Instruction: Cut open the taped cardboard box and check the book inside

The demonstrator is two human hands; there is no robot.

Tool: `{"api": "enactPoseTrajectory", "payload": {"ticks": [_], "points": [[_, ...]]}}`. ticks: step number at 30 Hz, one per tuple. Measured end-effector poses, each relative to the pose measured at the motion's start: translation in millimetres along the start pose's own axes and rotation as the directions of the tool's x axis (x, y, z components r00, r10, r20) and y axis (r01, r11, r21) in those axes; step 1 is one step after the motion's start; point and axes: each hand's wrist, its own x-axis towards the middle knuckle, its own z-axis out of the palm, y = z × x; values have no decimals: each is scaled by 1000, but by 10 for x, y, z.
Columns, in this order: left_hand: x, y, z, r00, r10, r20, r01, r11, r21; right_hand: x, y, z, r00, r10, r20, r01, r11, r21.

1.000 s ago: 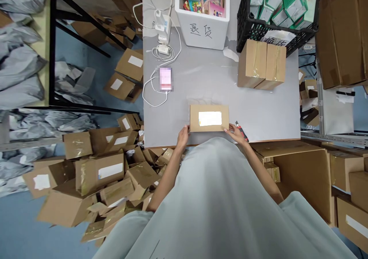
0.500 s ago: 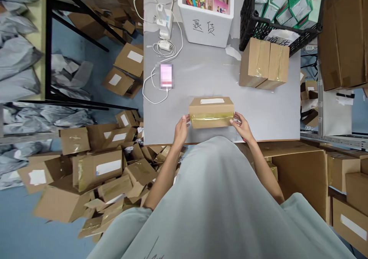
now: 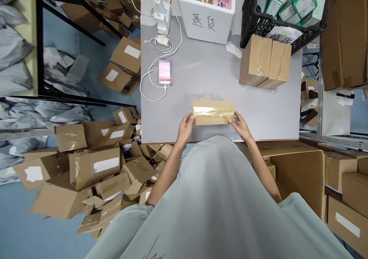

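Observation:
A small cardboard box [image 3: 213, 120] is held at the table's front edge, a shiny strip of clear yellowish tape running across the face turned up to me. My left hand [image 3: 185, 128] grips its left end, fingertips on the side. At the opposite end my right hand [image 3: 240, 127] has its thumb on the front and fingers along the side. The white label seen on the box before is now out of sight.
On the grey table [image 3: 207, 71] stand two taped cartons [image 3: 264, 61], a black crate [image 3: 255, 25] of green-and-white boxes, a white bin [image 3: 205, 25] with colourful packets, and a phone [image 3: 165, 72] on a cable. Opened cartons [image 3: 97, 163] pile up at left.
Both hands have tilted the box, so its taped face now points up and the labelled face has turned out of sight. The whole view has shifted slightly.

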Motion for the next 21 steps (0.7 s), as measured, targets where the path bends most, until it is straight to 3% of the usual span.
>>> {"api": "enactPoseTrajectory", "payload": {"ticks": [10,17,21], "points": [[155,11,230,990,71,-124,-53,989,140,137,-48,-5,998,5,-63,-4,1000,13],[210,-99,61,997,7,-75,-1,997,79,158,247,-4,988,143,-63,-140,989,50],[169,-254,-35,989,-38,-146,40,999,13,49,373,-4,985,154,-80,-149,986,70]]}}
